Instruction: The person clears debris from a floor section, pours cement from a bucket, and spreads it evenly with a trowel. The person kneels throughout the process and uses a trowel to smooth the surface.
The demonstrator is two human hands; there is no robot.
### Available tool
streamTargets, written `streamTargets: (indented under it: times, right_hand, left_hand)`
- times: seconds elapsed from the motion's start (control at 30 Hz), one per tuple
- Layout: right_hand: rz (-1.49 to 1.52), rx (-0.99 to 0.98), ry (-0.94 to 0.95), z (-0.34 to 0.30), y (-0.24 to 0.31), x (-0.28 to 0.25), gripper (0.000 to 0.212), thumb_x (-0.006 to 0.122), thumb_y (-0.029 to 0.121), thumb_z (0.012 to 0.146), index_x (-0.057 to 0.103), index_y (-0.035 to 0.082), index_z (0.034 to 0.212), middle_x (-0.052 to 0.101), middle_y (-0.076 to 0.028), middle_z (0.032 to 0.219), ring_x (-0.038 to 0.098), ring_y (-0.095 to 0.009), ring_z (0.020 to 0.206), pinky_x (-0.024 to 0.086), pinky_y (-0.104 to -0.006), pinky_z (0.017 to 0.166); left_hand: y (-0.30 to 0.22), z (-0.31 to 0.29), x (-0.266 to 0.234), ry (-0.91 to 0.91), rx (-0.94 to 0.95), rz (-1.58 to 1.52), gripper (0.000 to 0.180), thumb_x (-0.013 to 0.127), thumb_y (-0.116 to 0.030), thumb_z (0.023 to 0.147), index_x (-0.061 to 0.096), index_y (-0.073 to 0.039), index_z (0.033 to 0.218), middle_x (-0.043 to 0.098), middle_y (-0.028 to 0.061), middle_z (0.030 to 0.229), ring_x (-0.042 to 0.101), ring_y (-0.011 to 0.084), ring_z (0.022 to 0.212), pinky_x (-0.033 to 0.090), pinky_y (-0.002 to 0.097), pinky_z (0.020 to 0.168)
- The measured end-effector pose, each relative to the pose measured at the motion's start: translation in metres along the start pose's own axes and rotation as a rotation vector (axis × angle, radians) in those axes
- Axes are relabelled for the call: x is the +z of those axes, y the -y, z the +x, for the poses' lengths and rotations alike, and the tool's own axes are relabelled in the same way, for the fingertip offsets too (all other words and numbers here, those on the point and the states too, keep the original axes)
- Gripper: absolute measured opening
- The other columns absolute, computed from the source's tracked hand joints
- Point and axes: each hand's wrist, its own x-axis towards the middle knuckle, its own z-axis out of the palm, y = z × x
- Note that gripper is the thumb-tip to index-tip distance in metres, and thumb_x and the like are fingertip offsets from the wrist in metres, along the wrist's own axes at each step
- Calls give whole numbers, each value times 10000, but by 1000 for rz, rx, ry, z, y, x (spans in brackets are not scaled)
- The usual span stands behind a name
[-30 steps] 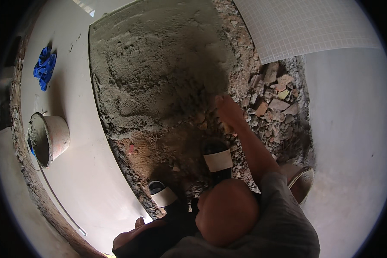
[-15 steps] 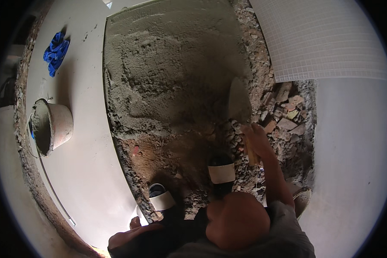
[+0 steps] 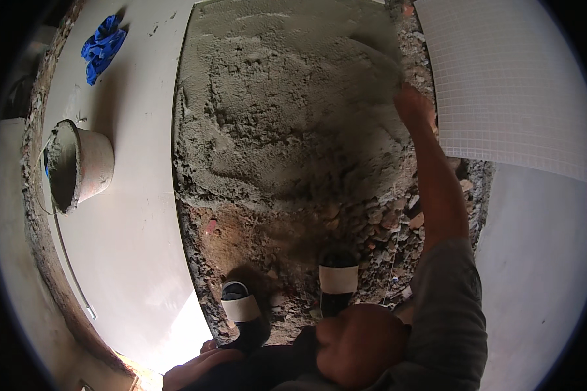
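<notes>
Reaching out to the far right, my right hand (image 3: 416, 107) is closed in a fist at the edge of the wet grey mortar (image 3: 261, 98). A trowel with a wooden handle was in this hand half a second ago; its blade now cannot be made out against the mortar. The mortar is rough and lumpy at its near side, smoother at the far right. My left hand (image 3: 208, 345) hangs low at the near left beside the pale slab, small and partly hidden, so its fingers are unclear.
On the pale slab (image 3: 137, 215) at left are a mortar-caked bucket (image 3: 96, 163) and a crumpled blue cloth (image 3: 104, 49). Small white tiles (image 3: 502, 78) lie at the far right. Broken rubble (image 3: 391, 218) and bare earth (image 3: 254, 241) surround my sandals (image 3: 338, 279).
My right hand has swung forward from above the rubble to the mortar's far right edge, the arm now stretched out. The trowel blade is no longer distinguishable. The view has shifted slightly.
</notes>
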Motion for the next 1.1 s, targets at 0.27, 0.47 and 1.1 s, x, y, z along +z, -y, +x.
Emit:
streamTargets:
  times: [0.27,0.47,1.1]
  right_hand:
    - [116,-402,41,-201,-103,31,280,670,168,727,539,77,958,583,-130,819,586,-352,773,466,-464,633]
    - [143,-281,-95,-200,-123,5,254,690,143,732,523,77,911,581,-103,836,591,-330,798,481,-449,662]
    - [44,-334,146,-207,18,23,419,515,224,893,470,-25,1227,543,-231,1165,561,-398,1047,472,-482,844]
  left_hand:
    - [6,19,11,-19,23,-8,70,602,-98,829,610,-28,831,634,124,824,632,257,759,493,370,653]
    - [7,30,15,-28,43,-21,59,605,-82,827,617,-26,839,639,125,836,634,254,771,495,367,665]
    - [200,-217,-22,-152,-350,-146,57,612,-34,819,640,-20,866,654,125,873,643,245,810,502,358,704]
